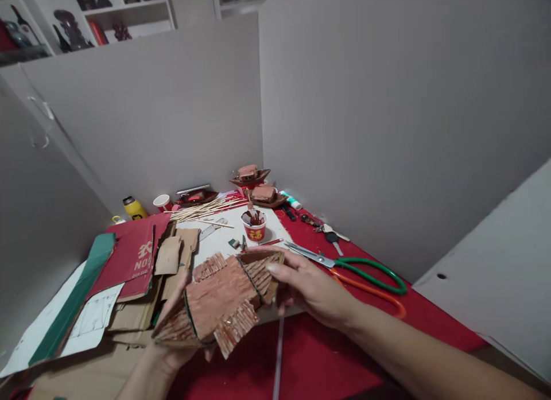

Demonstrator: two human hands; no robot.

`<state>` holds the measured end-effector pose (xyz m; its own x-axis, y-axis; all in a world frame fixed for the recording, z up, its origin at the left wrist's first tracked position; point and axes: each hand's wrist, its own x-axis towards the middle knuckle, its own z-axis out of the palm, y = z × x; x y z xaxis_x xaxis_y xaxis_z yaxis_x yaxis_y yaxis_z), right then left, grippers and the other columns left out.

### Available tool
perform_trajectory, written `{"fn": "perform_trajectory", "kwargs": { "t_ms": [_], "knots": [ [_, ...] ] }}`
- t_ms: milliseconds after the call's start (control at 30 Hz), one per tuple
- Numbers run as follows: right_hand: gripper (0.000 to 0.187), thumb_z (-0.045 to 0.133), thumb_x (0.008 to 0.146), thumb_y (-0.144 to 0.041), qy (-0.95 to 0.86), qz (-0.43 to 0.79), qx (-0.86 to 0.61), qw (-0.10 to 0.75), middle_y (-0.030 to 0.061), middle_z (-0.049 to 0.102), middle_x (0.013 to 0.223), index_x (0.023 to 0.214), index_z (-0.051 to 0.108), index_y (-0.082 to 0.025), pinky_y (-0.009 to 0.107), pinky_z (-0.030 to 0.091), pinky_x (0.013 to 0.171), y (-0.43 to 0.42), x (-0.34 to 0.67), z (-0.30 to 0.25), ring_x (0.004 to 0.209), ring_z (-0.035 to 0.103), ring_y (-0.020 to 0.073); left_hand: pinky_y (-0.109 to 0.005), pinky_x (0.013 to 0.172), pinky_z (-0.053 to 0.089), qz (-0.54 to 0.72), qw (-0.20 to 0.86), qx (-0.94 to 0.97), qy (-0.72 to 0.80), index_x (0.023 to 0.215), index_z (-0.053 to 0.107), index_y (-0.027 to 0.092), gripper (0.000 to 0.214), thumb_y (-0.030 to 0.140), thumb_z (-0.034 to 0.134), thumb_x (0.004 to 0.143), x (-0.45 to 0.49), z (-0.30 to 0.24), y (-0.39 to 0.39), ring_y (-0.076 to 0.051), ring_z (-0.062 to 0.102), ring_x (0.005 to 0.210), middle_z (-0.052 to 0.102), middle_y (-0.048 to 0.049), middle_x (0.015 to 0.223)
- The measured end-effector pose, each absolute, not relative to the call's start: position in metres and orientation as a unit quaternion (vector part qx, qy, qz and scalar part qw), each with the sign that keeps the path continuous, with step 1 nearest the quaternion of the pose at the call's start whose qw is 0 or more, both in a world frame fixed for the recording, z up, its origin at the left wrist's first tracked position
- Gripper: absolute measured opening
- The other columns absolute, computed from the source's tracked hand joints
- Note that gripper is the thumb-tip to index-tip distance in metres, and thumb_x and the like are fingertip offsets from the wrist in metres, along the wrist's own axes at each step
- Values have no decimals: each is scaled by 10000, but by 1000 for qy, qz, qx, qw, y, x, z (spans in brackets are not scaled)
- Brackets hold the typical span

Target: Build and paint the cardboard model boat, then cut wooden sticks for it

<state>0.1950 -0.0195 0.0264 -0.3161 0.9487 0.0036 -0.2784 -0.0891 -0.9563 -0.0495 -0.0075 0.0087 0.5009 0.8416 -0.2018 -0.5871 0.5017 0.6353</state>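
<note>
Both my hands hold up a brown cardboard model roof (224,299) with ribbed, painted panels, just above the red tabletop (314,354). My left hand (174,331) cups it from underneath at the left, mostly hidden behind the cardboard. My right hand (307,285) grips its right end, thumb on the top edge. A thin pale stick (279,354) hangs down from under my right hand; whether the fingers pinch it is unclear.
Green and orange handled scissors (365,274) lie just right of my right hand. A red paper cup (255,225), bamboo skewers (206,208), model boats (258,185), keys (329,232) and a yellow bottle (133,208) sit farther back. Cardboard scraps (142,274) pile at left. Grey partition walls enclose the desk.
</note>
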Motion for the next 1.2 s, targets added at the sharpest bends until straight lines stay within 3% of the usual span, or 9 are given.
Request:
{"fn": "perform_trajectory", "kwargs": {
  "t_ms": [100,233,333,433,667,800,933,1067,1200],
  "knots": [
    [498,639,833,-431,-490,647,-321,488,9,672,821,1266,495,-232,179,527,484,-24,192,28,638,684,128,-369,728,587,498,792,247,255,1243,625,215,383,333,428,936,-54,15,-1,-252,731,827,773,-94,934],
    [668,639,829,-344,-460,659,-322,501,-3,682,817,1410,316,-282,202,554,534,-31,183,30,724,705,153,-356,728,570,528,766,274,243,1046,715,177,357,354,422,943,-59,24,4,-243,717,833,761,-117,924],
    [707,644,820,-298,-433,680,-298,511,6,682,913,1429,284,-298,184,549,533,-34,175,30,739,704,140,-363,770,557,501,786,277,231,989,716,174,341,373,445,932,-59,28,4,-242,699,880,746,-122,956],
    [702,650,808,-275,-407,692,-275,530,27,681,983,1418,304,-265,174,543,531,-34,166,29,741,699,133,-377,823,543,501,792,285,199,1073,688,222,293,379,517,894,-54,26,4,-245,678,956,733,-102,1031],
    [724,653,795,-280,-414,692,-261,530,47,662,998,1421,294,-224,186,533,531,-39,151,24,775,675,145,-352,880,514,541,769,276,201,1272,570,370,472,368,667,810,-45,11,1,-238,652,1057,707,-27,1171],
    [782,667,789,-293,-453,681,-260,513,52,634,978,1451,261,-208,209,533,560,-44,144,23,827,653,165,-411,894,510,552,760,272,210,1297,563,357,449,434,591,856,-46,7,-1,-257,679,1001,726,-47,1139],
    [901,661,797,-254,-516,681,-272,443,31,636,924,1509,109,-247,235,518,605,-50,151,25,749,647,136,-477,1005,427,596,729,286,175,1337,528,352,436,471,440,927,-44,8,1,-262,683,1020,742,-59,1097],
    [759,614,830,-266,-617,542,-363,440,47,667,971,1489,239,-241,257,522,704,-53,184,17,782,634,123,-487,858,534,619,702,258,240,1310,570,296,425,438,425,937,-51,9,5,-293,713,927,764,-105,1001],
    [462,542,875,-344,-717,227,-525,399,128,688,1097,1304,551,-172,349,546,790,-52,233,-3,878,672,208,-438,615,591,570,735,245,274,1287,593,238,444,436,420,930,-65,2,9,-333,723,827,758,-160,950]
  ]
}}
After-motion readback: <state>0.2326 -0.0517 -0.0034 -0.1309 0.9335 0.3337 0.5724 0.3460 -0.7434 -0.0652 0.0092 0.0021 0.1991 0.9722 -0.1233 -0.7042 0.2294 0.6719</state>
